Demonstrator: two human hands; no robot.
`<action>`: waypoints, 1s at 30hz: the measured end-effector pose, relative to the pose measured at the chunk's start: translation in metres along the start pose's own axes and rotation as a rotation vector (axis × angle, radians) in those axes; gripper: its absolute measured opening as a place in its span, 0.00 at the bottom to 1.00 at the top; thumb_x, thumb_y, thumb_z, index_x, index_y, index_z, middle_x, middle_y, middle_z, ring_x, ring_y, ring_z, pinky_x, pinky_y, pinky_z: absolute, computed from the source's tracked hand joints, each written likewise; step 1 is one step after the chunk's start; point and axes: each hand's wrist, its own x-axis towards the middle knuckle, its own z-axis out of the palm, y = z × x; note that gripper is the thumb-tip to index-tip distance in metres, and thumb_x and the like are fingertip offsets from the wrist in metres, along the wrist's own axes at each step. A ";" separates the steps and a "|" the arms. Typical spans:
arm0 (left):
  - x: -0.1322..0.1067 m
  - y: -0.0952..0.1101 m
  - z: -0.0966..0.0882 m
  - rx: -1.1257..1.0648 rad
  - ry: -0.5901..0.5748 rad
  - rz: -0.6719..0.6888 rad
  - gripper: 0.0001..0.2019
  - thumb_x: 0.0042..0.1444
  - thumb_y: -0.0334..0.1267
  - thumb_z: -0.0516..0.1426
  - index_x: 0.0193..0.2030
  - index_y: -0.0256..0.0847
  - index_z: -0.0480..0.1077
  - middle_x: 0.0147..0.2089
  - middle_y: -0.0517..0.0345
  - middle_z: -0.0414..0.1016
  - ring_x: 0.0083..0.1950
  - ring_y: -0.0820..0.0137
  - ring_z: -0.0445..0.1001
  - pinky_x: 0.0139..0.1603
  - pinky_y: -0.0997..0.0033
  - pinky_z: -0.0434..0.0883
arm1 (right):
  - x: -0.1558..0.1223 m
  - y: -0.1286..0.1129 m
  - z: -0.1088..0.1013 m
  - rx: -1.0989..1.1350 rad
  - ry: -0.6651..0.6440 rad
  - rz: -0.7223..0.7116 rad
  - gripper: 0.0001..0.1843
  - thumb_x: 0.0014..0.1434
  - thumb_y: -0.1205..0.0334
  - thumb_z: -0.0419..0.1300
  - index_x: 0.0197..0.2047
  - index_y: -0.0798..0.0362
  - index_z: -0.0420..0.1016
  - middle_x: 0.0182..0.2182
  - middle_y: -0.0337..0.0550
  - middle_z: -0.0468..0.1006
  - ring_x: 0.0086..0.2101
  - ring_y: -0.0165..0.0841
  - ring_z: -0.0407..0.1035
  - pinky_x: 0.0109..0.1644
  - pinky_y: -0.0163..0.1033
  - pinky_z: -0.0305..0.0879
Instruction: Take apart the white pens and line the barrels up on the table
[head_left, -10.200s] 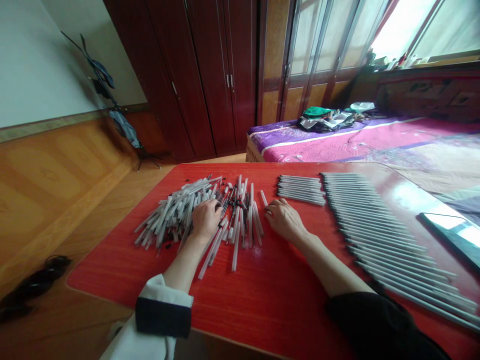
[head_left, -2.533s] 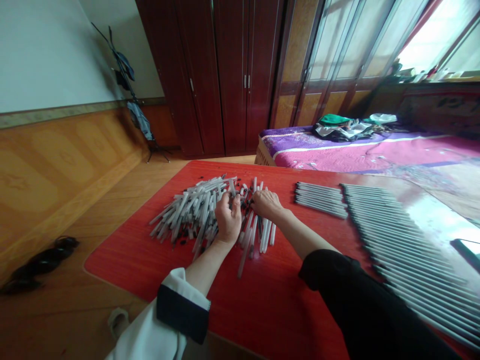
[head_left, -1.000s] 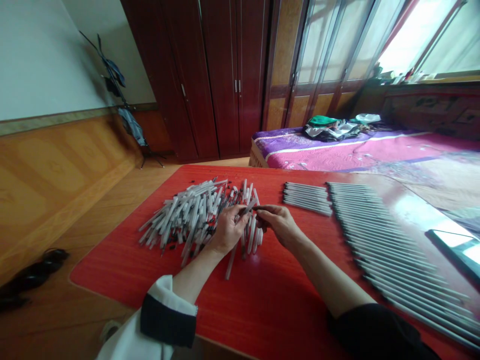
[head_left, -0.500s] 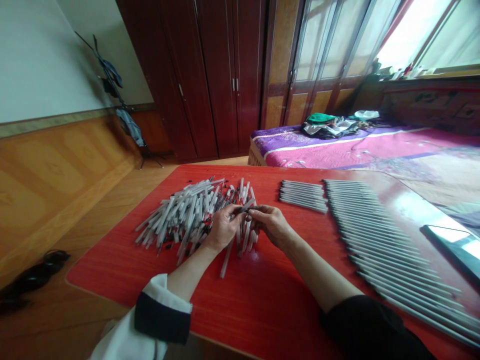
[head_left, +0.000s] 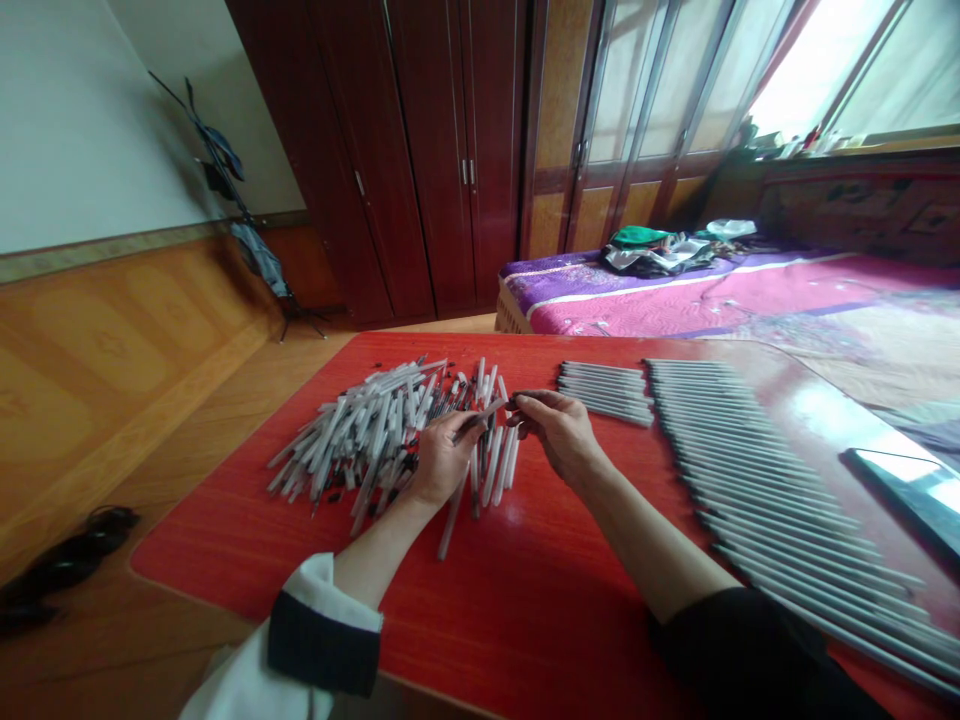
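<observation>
My left hand [head_left: 441, 458] is closed on a translucent pen barrel [head_left: 492, 409], which tilts up to the right past its fingertips. At the far end of that barrel, my right hand [head_left: 561, 432] pinches a small dark piece [head_left: 512, 402], too small to make out well. Beneath and left of the hands lies a loose pile of pen parts [head_left: 375, 425], pale barrels mixed with black bits and thin dark refills. Several more barrels [head_left: 495, 465] rest under my hands. Both hands are a little above the red table [head_left: 525, 580].
A short row of pens [head_left: 606, 390] lies behind my right hand. Along the right side runs a long row of pens [head_left: 780, 500], dark ends toward me. Beyond it sits a dark flat device [head_left: 900, 490]. A bed [head_left: 645, 300] adjoins the table's far right.
My right hand has drawn up and to the right, away from my left hand, so more of the barrel shows between them. The left hand has hardly moved.
</observation>
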 end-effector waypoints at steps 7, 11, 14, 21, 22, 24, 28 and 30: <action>0.000 0.001 -0.002 0.020 -0.050 0.031 0.12 0.57 0.43 0.54 0.40 0.40 0.73 0.36 0.55 0.76 0.39 0.67 0.74 0.40 0.70 0.68 | 0.001 -0.004 -0.002 -0.100 -0.075 -0.063 0.13 0.42 0.59 0.67 0.28 0.60 0.75 0.19 0.44 0.76 0.21 0.31 0.71 0.22 0.33 0.66; 0.000 0.001 -0.002 0.032 -0.049 0.044 0.12 0.57 0.44 0.53 0.40 0.40 0.73 0.35 0.55 0.76 0.38 0.68 0.74 0.39 0.71 0.68 | -0.001 -0.005 -0.002 -0.107 -0.093 -0.052 0.13 0.42 0.59 0.67 0.28 0.61 0.75 0.20 0.44 0.76 0.21 0.31 0.72 0.23 0.33 0.67; 0.000 0.002 -0.003 0.035 -0.047 0.044 0.12 0.57 0.44 0.53 0.39 0.39 0.73 0.35 0.55 0.76 0.37 0.68 0.74 0.38 0.71 0.68 | -0.001 -0.005 -0.002 -0.092 -0.097 -0.050 0.12 0.42 0.60 0.67 0.28 0.61 0.75 0.20 0.44 0.77 0.21 0.31 0.72 0.22 0.33 0.67; 0.000 0.002 -0.002 0.038 -0.059 0.034 0.13 0.57 0.44 0.53 0.40 0.38 0.73 0.35 0.54 0.76 0.38 0.68 0.73 0.38 0.72 0.67 | -0.001 -0.003 -0.002 -0.073 -0.095 -0.041 0.12 0.42 0.61 0.67 0.28 0.61 0.75 0.20 0.45 0.77 0.21 0.32 0.72 0.22 0.33 0.68; 0.000 0.002 -0.002 0.039 -0.061 0.038 0.13 0.57 0.44 0.53 0.40 0.38 0.73 0.35 0.55 0.76 0.38 0.68 0.73 0.38 0.72 0.67 | -0.001 -0.003 -0.002 -0.077 -0.093 -0.044 0.12 0.42 0.61 0.67 0.27 0.61 0.75 0.20 0.45 0.77 0.21 0.32 0.72 0.22 0.33 0.68; 0.000 0.001 -0.002 0.045 -0.060 0.048 0.13 0.57 0.44 0.53 0.40 0.38 0.73 0.35 0.55 0.76 0.37 0.68 0.73 0.39 0.72 0.66 | -0.002 -0.004 -0.001 -0.085 -0.093 -0.049 0.12 0.41 0.60 0.67 0.28 0.60 0.75 0.21 0.45 0.77 0.21 0.32 0.72 0.22 0.33 0.68; 0.000 -0.001 -0.003 0.085 -0.058 0.072 0.13 0.58 0.44 0.53 0.41 0.39 0.73 0.35 0.55 0.76 0.38 0.68 0.73 0.39 0.71 0.65 | -0.002 -0.005 -0.001 -0.112 -0.097 -0.068 0.12 0.42 0.60 0.66 0.28 0.61 0.76 0.21 0.46 0.78 0.21 0.32 0.72 0.22 0.34 0.68; 0.000 -0.002 -0.003 0.105 -0.063 0.090 0.13 0.58 0.43 0.53 0.41 0.39 0.73 0.35 0.55 0.75 0.38 0.68 0.72 0.39 0.71 0.65 | -0.003 -0.006 0.000 -0.149 -0.095 -0.076 0.12 0.42 0.59 0.66 0.28 0.61 0.76 0.20 0.46 0.77 0.19 0.31 0.71 0.22 0.34 0.67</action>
